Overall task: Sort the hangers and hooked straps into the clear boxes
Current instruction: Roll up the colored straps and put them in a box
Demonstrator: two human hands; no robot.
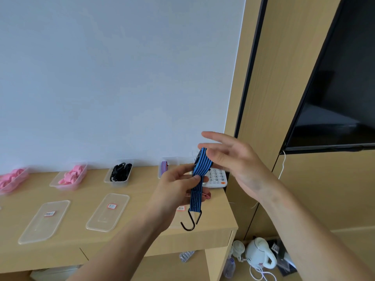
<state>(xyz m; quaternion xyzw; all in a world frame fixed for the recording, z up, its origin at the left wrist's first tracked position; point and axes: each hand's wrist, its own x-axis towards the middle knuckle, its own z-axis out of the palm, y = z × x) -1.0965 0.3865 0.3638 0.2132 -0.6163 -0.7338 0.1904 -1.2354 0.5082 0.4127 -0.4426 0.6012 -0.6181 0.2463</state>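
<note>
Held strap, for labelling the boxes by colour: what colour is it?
The strap is blue with thin dark lengthwise stripes; head view.

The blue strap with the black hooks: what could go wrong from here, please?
1. The black hooks dangle free and could snag the red strap lying on the desk.
2. The blue strap seems looped over straight fingers of the right hand; it may slip off, since only the left hand pinches it.
</note>
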